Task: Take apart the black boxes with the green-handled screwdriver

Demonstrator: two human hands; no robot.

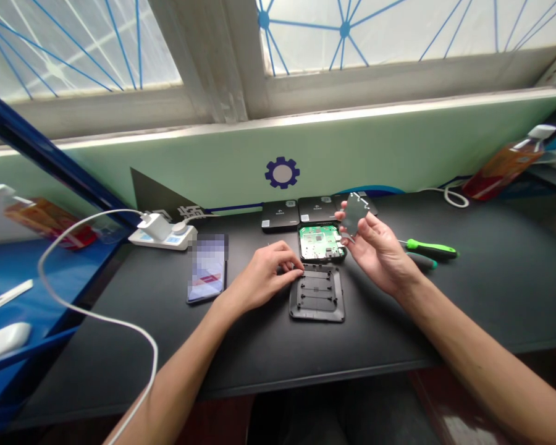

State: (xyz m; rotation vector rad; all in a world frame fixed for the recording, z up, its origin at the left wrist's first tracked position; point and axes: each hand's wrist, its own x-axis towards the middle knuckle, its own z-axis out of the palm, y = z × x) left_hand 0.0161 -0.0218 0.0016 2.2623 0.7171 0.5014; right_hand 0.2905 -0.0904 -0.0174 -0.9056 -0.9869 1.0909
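Note:
My right hand [375, 247] is raised a little over the black table [491, 278] and pinches a thin grey plate [353, 213] by its lower edge. Just left of it lies an opened device showing a green circuit board [320, 241]. In front of that board rests a dark plastic cover [317, 293], inside face up. My left hand [265, 276] lies on the table with its fingers curled, fingertips touching the cover's near-left corner. What its fingers hold, if anything, I cannot make out.
Two closed black boxes [280, 216] sit behind the board. A green-handled screwdriver [430, 248] lies to the right, a phone [207, 269] to the left, beside a white power strip [162, 233] with a trailing cable. An orange bottle [505, 164] lies at the far right.

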